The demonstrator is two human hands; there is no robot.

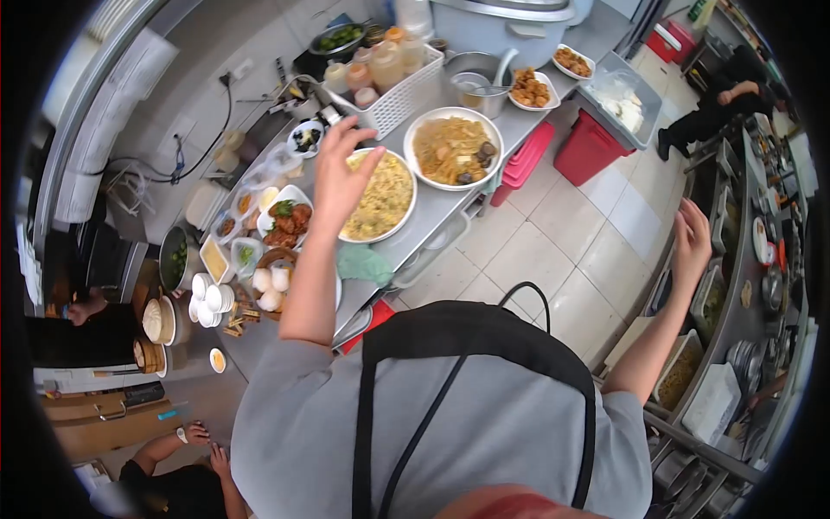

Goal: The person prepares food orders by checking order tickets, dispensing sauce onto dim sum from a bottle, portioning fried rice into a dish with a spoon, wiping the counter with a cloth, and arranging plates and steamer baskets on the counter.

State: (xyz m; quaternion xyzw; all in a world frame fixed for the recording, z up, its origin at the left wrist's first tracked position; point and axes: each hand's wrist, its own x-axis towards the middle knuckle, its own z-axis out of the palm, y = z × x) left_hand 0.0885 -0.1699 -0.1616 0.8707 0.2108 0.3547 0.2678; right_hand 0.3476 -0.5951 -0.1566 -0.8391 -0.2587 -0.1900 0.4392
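My left hand point(339, 177) is raised over the metal counter, thumb and fingers apart, holding nothing. Below and beside it is a white dish of yellow fried rice point(380, 197), partly hidden by the hand. To its right stands a round white plate of brown glass noodles point(451, 143) topped with mushrooms. On the left lies a plate of glazed fried chicken pieces point(287, 223), near white steamed buns point(271, 281). Out over the aisle, my right hand point(692, 246) hangs by the right-hand shelving with loosely bent fingers, apart from anything.
A white basket of sauce bottles point(402, 91) and a metal pot point(477, 85) line the counter's back. Bowls of fried pieces point(532, 89) sit farther along. A red bin point(588, 149) stands in the tiled aisle. One person point(722, 99) works at upper right, another point(177, 480) at lower left.
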